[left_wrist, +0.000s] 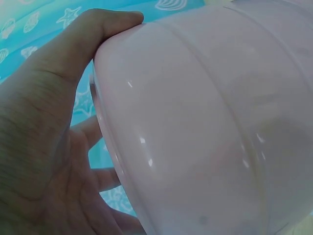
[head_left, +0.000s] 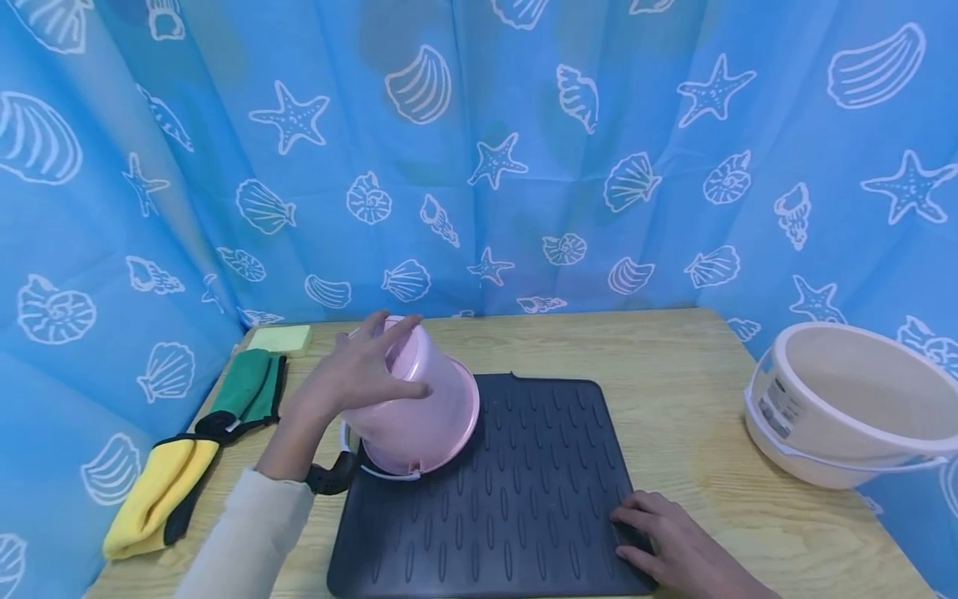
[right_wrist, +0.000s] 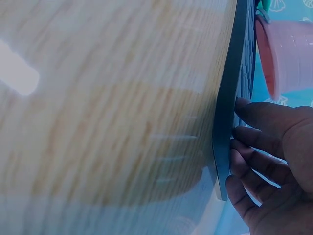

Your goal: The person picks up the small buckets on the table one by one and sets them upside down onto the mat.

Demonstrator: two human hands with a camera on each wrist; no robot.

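A pink bucket (head_left: 430, 420) is tipped over, its mouth facing down over the left back part of a black ribbed mat (head_left: 512, 507). My left hand (head_left: 355, 370) grips the bucket by its base, thumb along the side and the other fingers round the bottom, as the left wrist view also shows. The bucket's white handle (head_left: 389, 476) hangs by the rim. At the mat's front right corner my right hand (head_left: 674, 537) rests its fingertips on the edge. From the right wrist view, those fingers are loosely bent over the mat's raised side (right_wrist: 227, 98).
A larger cream bucket (head_left: 793, 416) stands upright at the right table edge. Along the left lie a yellow cloth (head_left: 160, 491), a green cloth (head_left: 250, 383) with black trim, and a pale yellow sponge (head_left: 280, 339). A blue shell-print curtain (head_left: 479, 208) surrounds the wooden table (head_left: 666, 366).
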